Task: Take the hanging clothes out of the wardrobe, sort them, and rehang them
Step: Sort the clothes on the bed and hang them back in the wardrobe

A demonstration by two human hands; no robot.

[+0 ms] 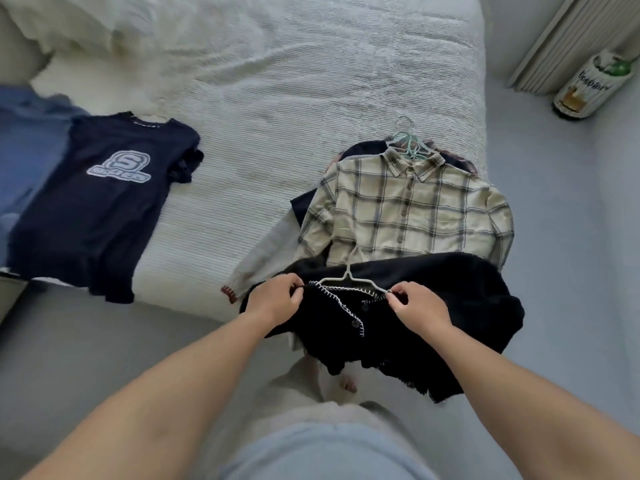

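Fingers of both hands pinch the neckline of a black cardigan (398, 323) that droops over the near edge of the bed (277, 81): the left hand (277, 299) holds the collar at one shoulder, the right hand (415, 306) at the other, each close to an end of the white hanger (349, 280) still inside the garment. The hanger's hook lies up across the hem of a plaid shirt (405, 209).

Clothes appear to be out of the wardrobe, which is not in view, and sorting looks well under way. Two groups lie well apart on the bed. At the left, a navy tee (104, 202) lies flat beside blue fabric (27, 150) at the frame edge. At the right, the plaid shirt tops a stack of garments, with several hangers (408, 143) fanned at its collar, so these seem to be still on their hangers. The cardigan lies at the foot of this right stack, partly overlapping it.

Judging by this, removal is done, sorting is in its later part, and the cardigan is the piece in hand, either being straightened on its hanger or placed with its pile. Rehanging everything in the wardrobe remains entirely to do.
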